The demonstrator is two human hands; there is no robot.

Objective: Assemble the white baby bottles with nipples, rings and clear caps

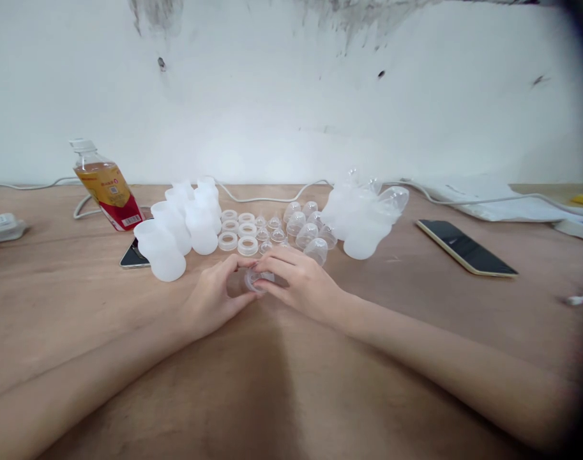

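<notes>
At the middle of the table, my left hand [213, 291] is curled around a clear collar ring [251, 281], thumb at the near side and fingers at the far side. My right hand [308, 281] grips the same ring from the right, its fingers partly covering it. A clear piece seems to sit inside the ring, too hidden to name surely. Just beyond the hands lie rows of collar rings [228, 241], small clear bottle teats [262, 234] and clear dome caps [306, 235]. Frosted bottle bodies [168, 259] stand at left; capped bottles [361, 239] cluster at right.
A tilted drink bottle [112, 191] stands at the left, near a phone [131, 257] partly behind the frosted bottles. Another phone [466, 248] lies at the right. A white cable [272, 199] runs along the wall, with a white plastic bag [468, 198] at back right.
</notes>
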